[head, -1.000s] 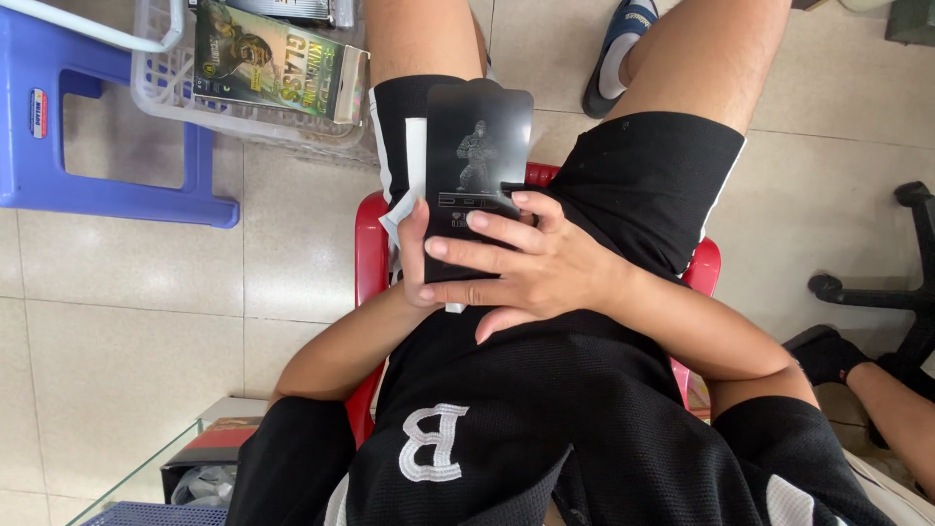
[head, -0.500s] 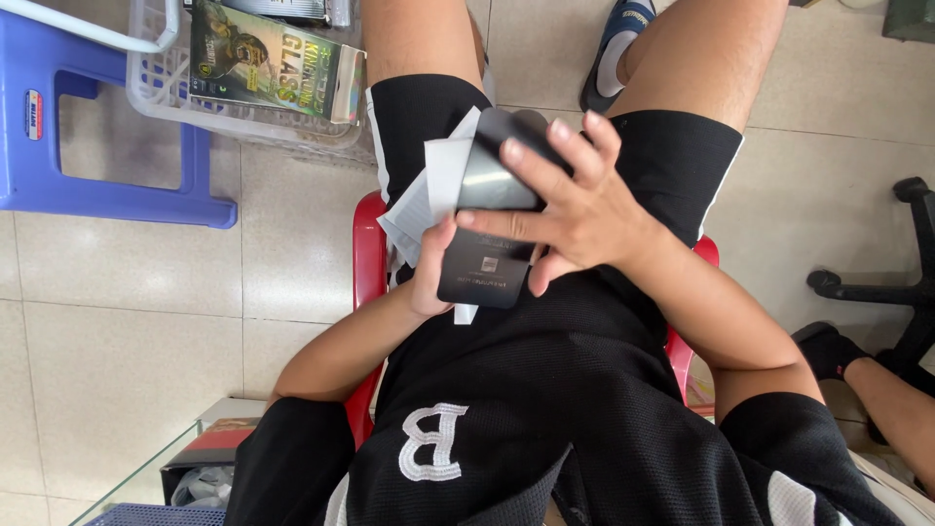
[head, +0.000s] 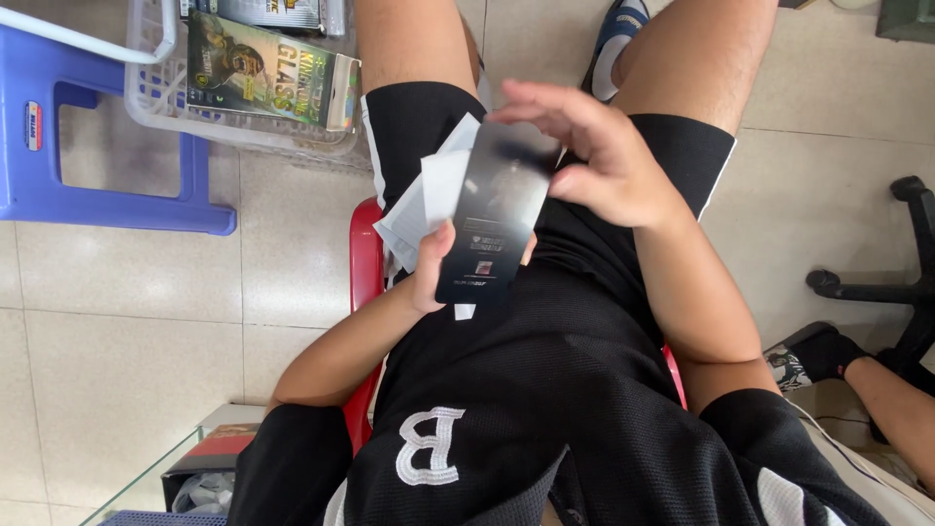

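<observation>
1. My left hand (head: 433, 268) grips the lower left edge of a flat black package (head: 499, 216), thumb on its face and the other fingers hidden behind it.
2. The package's long axis runs nearly up and down in my lap, its top tilted slightly right, away from my body, its printed end toward me.
3. My right hand (head: 594, 161) covers the package's top right corner, fingers spread loosely and curved over the edge; I cannot tell whether they clamp it.
4. White paper sheets (head: 424, 205) fan out behind the package, just left of my left thumb.
5. Beyond my hands, to the left, a clear basket (head: 146, 97) holds boxed packages (head: 268, 73), beside a blue stool (head: 107, 200).
</observation>
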